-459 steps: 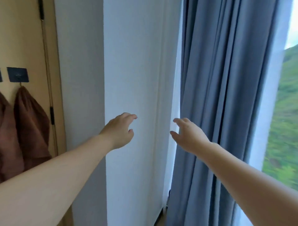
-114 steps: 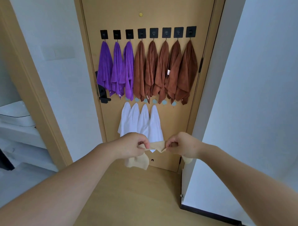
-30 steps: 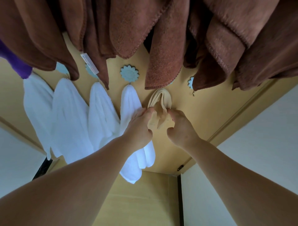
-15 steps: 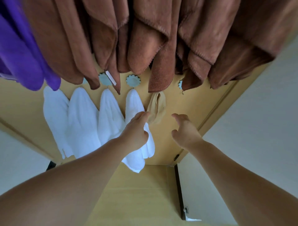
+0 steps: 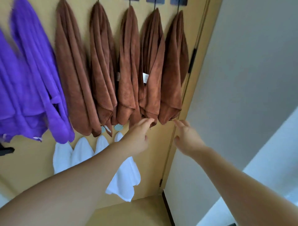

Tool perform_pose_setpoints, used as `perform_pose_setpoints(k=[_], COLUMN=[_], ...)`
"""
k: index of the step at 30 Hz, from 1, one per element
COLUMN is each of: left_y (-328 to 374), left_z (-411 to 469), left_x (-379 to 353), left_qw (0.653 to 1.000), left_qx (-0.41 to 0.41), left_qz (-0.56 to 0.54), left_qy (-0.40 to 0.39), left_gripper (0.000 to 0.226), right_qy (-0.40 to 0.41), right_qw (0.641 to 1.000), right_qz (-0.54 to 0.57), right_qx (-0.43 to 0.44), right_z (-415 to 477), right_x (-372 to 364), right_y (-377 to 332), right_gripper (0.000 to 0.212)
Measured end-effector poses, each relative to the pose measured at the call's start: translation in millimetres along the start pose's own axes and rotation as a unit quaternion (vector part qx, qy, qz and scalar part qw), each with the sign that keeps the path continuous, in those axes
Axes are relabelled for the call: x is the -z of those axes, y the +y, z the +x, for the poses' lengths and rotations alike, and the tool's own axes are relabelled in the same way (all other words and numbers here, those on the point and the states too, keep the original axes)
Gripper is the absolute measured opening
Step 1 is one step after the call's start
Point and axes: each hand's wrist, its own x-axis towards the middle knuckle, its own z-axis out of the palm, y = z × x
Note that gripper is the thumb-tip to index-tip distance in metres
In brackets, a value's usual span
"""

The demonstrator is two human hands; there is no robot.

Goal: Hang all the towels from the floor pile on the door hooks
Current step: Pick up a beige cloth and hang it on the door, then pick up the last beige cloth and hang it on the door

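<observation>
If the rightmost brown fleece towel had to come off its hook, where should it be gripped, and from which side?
Pinch the rightmost brown fleece towel at its narrow gathered neck just under the black hook, coming from the front and right. The neighbouring brown towel crowds its left, while its right edge hangs free.

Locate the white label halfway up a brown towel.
Head view, right of centre: the white label sits on the second brown towel from the right, above the left hand.
</observation>
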Motion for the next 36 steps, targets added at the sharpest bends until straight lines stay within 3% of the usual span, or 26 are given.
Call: perform_pose_setpoints(k=[6,12,19,28,32,36], left_y=[101.0,224.8,348.8,444.2,460.5,466.0], left_z=[8.6,-1.8,-21.2,-42.8,-64.2,-103.7], left_x=[23.5,-21.2,-82.9,-121.3,-140.4,-171.0], left_qw=[0.996,0.985,0.946,0.862,0.819,0.761], left_qx=[-0.075,-0.169,-0.298,-0.463,-0.534,-0.583], left_qz=[0.015,-0.013,-0.05,-0.088,-0.097,-0.142], left_qy=[0.034,-0.03,-0.12,-0.187,-0.186,-0.249], left_gripper=[0.066,0.068,0.064,0.063,0.062,0.062], right_qy=[0.087,0.149,0.206,0.283,0.312,0.331], right_qw=[0.995,0.983,0.952,0.871,0.82,0.762], right_qz=[-0.042,-0.092,-0.125,-0.175,-0.178,-0.175], right_qx=[0.009,-0.058,-0.188,-0.362,-0.445,-0.529], right_z=[-66.1,-177.5,-300.3,-422.2,-480.3,-550.5], right_x=[105.2,182.5,238.5,271.8,254.7,219.8], right_y=[11.8,67.1,119.3,134.9,125.8,94.1], right_gripper=[0.066,0.064,0.06,0.053,0.056,0.059])
